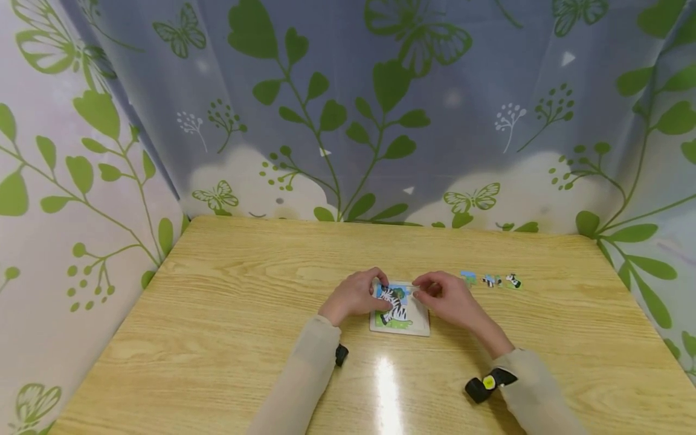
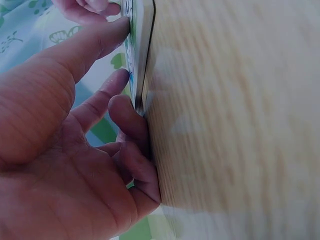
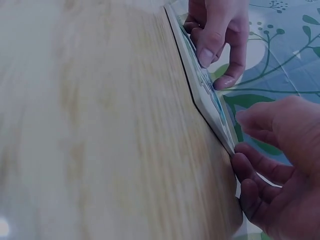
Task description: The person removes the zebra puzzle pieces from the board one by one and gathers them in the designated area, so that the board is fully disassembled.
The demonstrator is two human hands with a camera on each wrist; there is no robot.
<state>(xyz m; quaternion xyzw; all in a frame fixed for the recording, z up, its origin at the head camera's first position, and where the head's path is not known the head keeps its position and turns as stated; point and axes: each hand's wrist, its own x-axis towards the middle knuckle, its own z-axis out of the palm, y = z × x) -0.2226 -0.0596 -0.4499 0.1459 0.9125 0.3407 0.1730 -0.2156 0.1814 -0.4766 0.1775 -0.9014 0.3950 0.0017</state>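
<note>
A small square wooden puzzle board lies flat, with a zebra picture filling its left part and bare wood at its right. My left hand is over the board's left side. In the left wrist view, the thumb and a forefinger touch the picture, while other fingers bend at the board's edge. My right hand is at the far right corner. In the right wrist view, its thumb stands apart from its fingers, which are right at the board's edge, with nothing visible between them.
Three loose picture pieces lie in a row right of the board: a blue and green piece, a black, white and blue piece and a panda piece. The wooden table meets a leaf-patterned curtain behind.
</note>
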